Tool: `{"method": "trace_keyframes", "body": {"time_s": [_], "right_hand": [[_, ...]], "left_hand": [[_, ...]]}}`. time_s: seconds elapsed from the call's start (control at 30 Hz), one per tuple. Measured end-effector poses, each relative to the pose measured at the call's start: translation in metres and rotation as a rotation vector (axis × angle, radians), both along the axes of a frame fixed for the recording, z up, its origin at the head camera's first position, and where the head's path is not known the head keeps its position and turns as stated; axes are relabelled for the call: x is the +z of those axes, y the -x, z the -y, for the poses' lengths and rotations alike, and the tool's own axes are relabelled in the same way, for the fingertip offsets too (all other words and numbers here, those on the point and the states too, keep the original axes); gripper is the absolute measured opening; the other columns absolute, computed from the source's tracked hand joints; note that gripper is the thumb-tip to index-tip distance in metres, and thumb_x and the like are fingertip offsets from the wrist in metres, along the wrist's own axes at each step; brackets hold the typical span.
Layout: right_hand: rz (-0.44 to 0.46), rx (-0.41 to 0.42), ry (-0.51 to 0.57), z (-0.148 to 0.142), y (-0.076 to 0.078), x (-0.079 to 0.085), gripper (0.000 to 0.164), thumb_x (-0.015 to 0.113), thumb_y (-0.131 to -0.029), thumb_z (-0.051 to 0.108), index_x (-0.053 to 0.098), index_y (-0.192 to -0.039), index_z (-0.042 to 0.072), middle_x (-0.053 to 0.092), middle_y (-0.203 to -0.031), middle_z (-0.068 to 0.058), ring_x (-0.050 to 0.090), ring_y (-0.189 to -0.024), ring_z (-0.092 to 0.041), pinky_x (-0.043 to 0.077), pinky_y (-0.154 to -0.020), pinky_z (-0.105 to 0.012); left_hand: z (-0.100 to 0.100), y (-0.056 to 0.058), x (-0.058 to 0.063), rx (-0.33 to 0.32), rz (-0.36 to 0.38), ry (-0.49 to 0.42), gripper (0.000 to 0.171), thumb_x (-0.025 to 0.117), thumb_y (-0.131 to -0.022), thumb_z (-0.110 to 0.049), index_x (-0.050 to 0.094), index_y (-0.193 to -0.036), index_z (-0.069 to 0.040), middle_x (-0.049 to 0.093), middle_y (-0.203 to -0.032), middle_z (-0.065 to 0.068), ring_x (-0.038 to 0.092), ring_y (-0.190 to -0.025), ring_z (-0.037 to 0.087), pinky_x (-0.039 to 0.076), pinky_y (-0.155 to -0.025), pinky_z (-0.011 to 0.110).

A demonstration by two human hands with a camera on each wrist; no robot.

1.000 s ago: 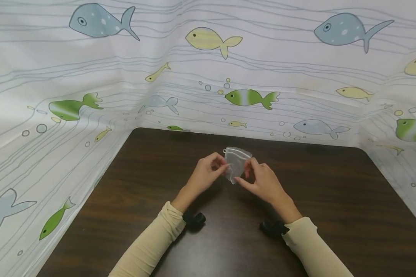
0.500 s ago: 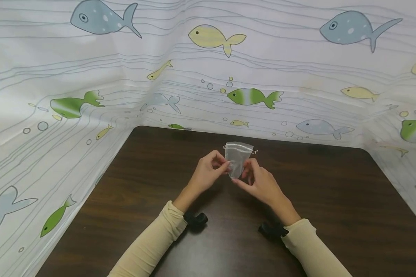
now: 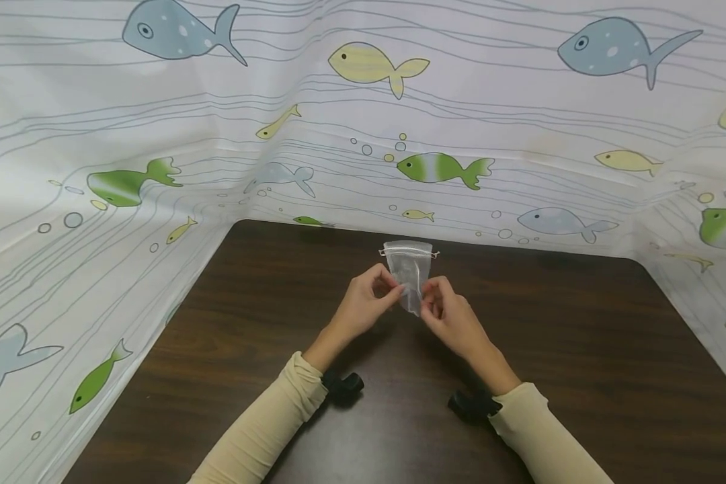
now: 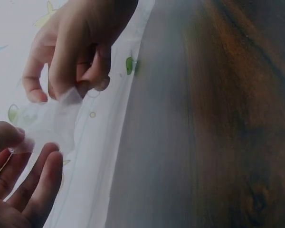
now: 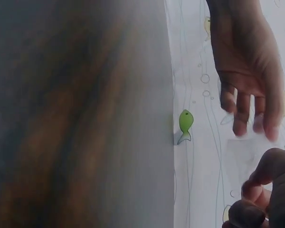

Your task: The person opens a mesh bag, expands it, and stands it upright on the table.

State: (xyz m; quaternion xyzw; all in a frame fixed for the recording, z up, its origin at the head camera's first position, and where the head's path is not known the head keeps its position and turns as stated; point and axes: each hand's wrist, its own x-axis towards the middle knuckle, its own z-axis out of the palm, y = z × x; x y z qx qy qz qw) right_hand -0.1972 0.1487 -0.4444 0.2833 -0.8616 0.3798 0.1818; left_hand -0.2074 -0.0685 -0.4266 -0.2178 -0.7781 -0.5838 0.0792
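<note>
A small sheer white drawstring pouch [image 3: 409,263] is held up between both hands, its corded mouth upward and away from the person. The left hand [image 3: 366,302] pinches its left edge between thumb and fingers. On the other side, the right hand [image 3: 456,316] pinches the right edge near the bottom corner. In the left wrist view the thin pouch [image 4: 50,123] spans the space between the two hands. The right wrist view shows part of the pouch [image 5: 242,159] beside the curled right fingers. Whether anything lies inside the pouch, I cannot tell.
A dark wood-grain table [image 3: 248,296] lies under the hands. White sheeting [image 3: 490,128] printed with fish stands along the table's back and sides. Black straps with dark devices [image 3: 343,388] sit at both wrists, below light sleeves [image 3: 266,423].
The pouch has turned more upright and its mouth has shifted slightly left and up. Its cord ends now show on both sides. The right hand's grip has shifted toward the pouch's right edge.
</note>
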Motion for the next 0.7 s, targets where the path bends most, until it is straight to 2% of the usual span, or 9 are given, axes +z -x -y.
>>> {"method": "trace_keyframes", "body": {"time_s": [0.13,0.23,0.33,0.4,0.47,0.57,0.7], "right_hand": [[-0.002,-0.034,0.039,-0.0029,0.0012,0.001,0.027,0.068,-0.087,-0.007,0.054,-0.108,0.005,0.061,-0.077,-0.001,0.048,-0.063,-0.004,0.041,-0.056,-0.019],[0.036,-0.057,0.048,-0.0048,0.0015,0.0027,0.021,0.068,-0.093,0.0,0.054,-0.107,0.006,0.061,-0.079,0.0,0.049,-0.065,-0.006,0.042,-0.058,-0.02],[0.108,-0.074,-0.003,-0.0055,-0.0007,0.0063,0.02,0.071,-0.098,0.018,0.055,-0.108,0.011,0.061,-0.079,0.002,0.05,-0.064,-0.007,0.043,-0.058,-0.022],[0.145,-0.081,-0.059,-0.0049,-0.002,0.0078,0.027,0.074,-0.097,0.029,0.055,-0.109,0.014,0.062,-0.079,0.003,0.051,-0.063,-0.008,0.043,-0.057,-0.023],[0.161,-0.088,-0.102,-0.0037,-0.0025,0.0084,0.031,0.077,-0.095,0.034,0.055,-0.108,0.015,0.061,-0.077,0.005,0.05,-0.06,-0.008,0.043,-0.055,-0.024],[0.147,-0.074,-0.108,-0.0024,-0.0011,0.0066,0.028,0.079,-0.094,0.028,0.056,-0.103,0.014,0.061,-0.074,0.004,0.049,-0.06,-0.006,0.042,-0.054,-0.023],[0.113,-0.044,-0.065,-0.0029,0.0011,0.0038,0.019,0.076,-0.092,0.008,0.056,-0.092,0.012,0.058,-0.071,0.003,0.049,-0.062,-0.006,0.042,-0.056,-0.022]], "left_hand": [[0.0023,0.0004,0.0007,0.047,-0.037,0.044,0.012,0.075,-0.094,-0.005,0.063,-0.094,-0.005,0.071,-0.092,0.011,0.072,-0.083,0.021,0.053,-0.068,0.031],[0.003,0.0008,0.001,0.057,-0.046,0.054,0.012,0.074,-0.095,-0.005,0.062,-0.094,-0.005,0.071,-0.093,0.011,0.072,-0.086,0.023,0.053,-0.067,0.03],[0.0017,0.0015,0.0006,0.053,-0.06,0.064,0.011,0.073,-0.095,-0.004,0.062,-0.095,-0.005,0.071,-0.094,0.012,0.073,-0.089,0.026,0.058,-0.074,0.037],[0.0005,0.0017,0.0003,0.047,-0.065,0.075,0.011,0.073,-0.095,-0.004,0.062,-0.095,-0.005,0.071,-0.094,0.012,0.074,-0.091,0.027,0.059,-0.079,0.041],[-0.0003,0.0015,0.0002,0.035,-0.067,0.072,0.011,0.073,-0.096,-0.004,0.061,-0.095,-0.004,0.071,-0.095,0.013,0.074,-0.091,0.028,0.059,-0.082,0.05],[-0.0008,0.0006,0.0006,0.027,-0.064,0.075,0.011,0.073,-0.096,-0.004,0.062,-0.095,-0.004,0.071,-0.095,0.013,0.073,-0.091,0.028,0.058,-0.079,0.051],[-0.0006,0.0002,0.0003,0.013,-0.075,0.097,0.011,0.074,-0.095,-0.005,0.063,-0.095,-0.005,0.072,-0.094,0.011,0.072,-0.088,0.025,0.058,-0.075,0.047]]}}
